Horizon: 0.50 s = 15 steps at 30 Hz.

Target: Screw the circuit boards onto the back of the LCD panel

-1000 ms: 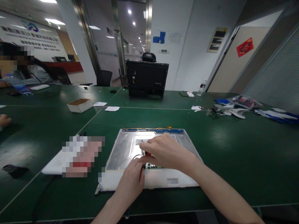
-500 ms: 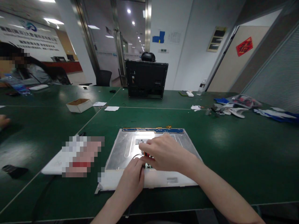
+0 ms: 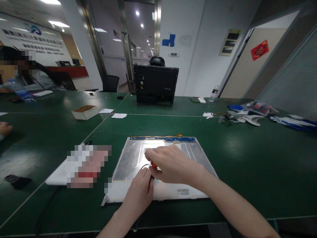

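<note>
— What have you got?

— My right hand (image 3: pixel 173 165) is curled tight over a small red part (image 3: pixel 154 164) — pinched at the fingertips. My left hand (image 3: pixel 140 191) sits just below it, fingers bent against a thin dark wire (image 3: pixel 145 166); I cannot tell whether it grips.

— And underneath?

— The metal panel (image 3: pixel 128 158), flat on the green table (image 3: pixel 247 158).

No txt legible: wall banner (image 3: pixel 32 36) at back left has a blue logo & rows of characters too small to read, red diamond sign (image 3: pixel 259 49) on the door bears one unclear character, panel label (image 3: pixel 182 191) blurred.
</note>
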Each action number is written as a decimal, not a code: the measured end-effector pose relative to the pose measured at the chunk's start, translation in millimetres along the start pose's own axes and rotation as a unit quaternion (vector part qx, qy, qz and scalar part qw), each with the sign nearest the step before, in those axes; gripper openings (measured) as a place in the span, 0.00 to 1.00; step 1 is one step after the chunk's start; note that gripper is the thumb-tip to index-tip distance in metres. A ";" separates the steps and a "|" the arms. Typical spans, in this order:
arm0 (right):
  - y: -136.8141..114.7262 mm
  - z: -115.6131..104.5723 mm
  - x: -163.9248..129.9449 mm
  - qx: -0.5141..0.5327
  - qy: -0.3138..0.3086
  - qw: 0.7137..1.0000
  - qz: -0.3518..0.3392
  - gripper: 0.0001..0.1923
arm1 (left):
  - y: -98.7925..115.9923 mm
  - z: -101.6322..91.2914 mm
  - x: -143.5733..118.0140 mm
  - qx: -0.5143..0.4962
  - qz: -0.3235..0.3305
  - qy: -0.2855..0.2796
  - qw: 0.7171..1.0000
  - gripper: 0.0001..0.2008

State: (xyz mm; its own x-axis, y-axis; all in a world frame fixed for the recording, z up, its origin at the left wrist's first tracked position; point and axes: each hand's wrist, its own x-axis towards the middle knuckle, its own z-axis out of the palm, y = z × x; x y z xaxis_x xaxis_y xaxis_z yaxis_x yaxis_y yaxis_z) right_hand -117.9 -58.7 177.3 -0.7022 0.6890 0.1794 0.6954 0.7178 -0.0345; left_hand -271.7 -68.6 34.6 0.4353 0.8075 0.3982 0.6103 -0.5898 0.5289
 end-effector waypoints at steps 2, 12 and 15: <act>2.6 -4.1 -2.2 0.016 -0.012 1.000 -0.020 0.09 | -0.1 -0.4 -0.5 -0.003 -0.003 -0.005 1.000 0.10; 7.5 -1.3 -1.2 -0.027 -0.010 0.999 0.027 0.10 | 1.2 -1.6 -0.4 -0.007 -0.013 -0.012 1.000 0.10; 10.4 -7.3 -4.7 -0.009 -0.026 1.000 0.003 0.07 | 3.5 -3.3 0.5 -0.005 -0.018 -0.019 1.000 0.09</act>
State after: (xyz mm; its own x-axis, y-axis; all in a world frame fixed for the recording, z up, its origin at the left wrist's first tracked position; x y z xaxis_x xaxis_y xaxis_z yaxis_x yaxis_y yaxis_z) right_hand -106.2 -55.1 183.2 -0.7053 0.6973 0.1279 0.7014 0.7126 -0.0174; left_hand -271.6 -70.3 39.1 0.4370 0.8285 0.3501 0.6200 -0.5595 0.5501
